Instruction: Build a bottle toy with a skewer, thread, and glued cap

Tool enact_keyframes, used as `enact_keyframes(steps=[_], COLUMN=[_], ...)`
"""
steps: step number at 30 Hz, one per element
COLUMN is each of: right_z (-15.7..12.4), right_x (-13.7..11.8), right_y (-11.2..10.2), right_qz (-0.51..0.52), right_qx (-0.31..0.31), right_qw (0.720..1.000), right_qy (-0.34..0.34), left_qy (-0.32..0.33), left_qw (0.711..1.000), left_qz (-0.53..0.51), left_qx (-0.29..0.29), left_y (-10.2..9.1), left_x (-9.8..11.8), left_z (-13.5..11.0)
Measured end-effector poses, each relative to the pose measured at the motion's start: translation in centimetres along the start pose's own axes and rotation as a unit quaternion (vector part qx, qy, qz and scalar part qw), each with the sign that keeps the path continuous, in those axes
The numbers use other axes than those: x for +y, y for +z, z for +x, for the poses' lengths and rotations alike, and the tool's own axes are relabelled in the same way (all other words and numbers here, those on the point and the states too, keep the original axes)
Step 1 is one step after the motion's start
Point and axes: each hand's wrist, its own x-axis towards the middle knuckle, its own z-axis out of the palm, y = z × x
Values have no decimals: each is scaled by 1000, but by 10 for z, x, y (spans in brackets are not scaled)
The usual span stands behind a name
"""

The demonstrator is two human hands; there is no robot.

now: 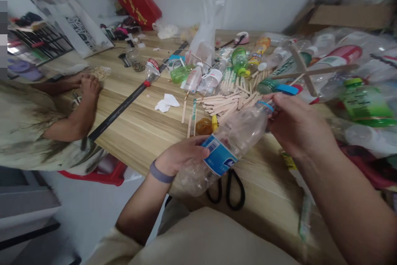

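Note:
A clear plastic bottle (248,128) with a blue label is held tilted above the table's near edge, its neck up and to the right. My left hand (189,155) is closed round its lower body, thumb on the label. At the neck, beside a blue ring, the fingers of my right hand (294,120) are closed; their tips are partly hidden. Under the bottle lie scissors (235,190), with only their black handles showing. Just beyond the bottle is a heap of wooden craft sticks (223,103). A roll of amber tape (204,126) lies near the label.
Many plastic bottles (366,103) crowd the table's right side, with crossed wooden strips (305,68) on them. A white plastic bag (203,29) stands at the back. Crumpled tissue (167,102) and a black strip (120,110) lie left. Another person's hands (89,85) rest at the left.

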Motion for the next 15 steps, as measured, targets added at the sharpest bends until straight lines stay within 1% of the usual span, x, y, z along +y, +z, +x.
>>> enact_keyframes(steps=[4,8,10,12,15], right_z=[1,1,-1,-5,-14], right_x=[-4,-6,-5,-5,-6], right_y=[-1,2,4,4,3], right_qz=[8,4,-9,-51,-156], right_qx=[24,42,36,15,-5], right_qw=[1000,999,998,992,965], right_qy=[-3,-22,-58,-117,-212], left_qy=[3,11,17,26,30], left_qw=[1000,999,999,999,999], left_qz=[-9,-9,-12,-10,3], left_qx=[-16,-30,-29,-25,-23], left_y=[5,4,4,5,6], left_x=[1,-3,-5,-7,-8], left_z=[8,16,18,18,16])
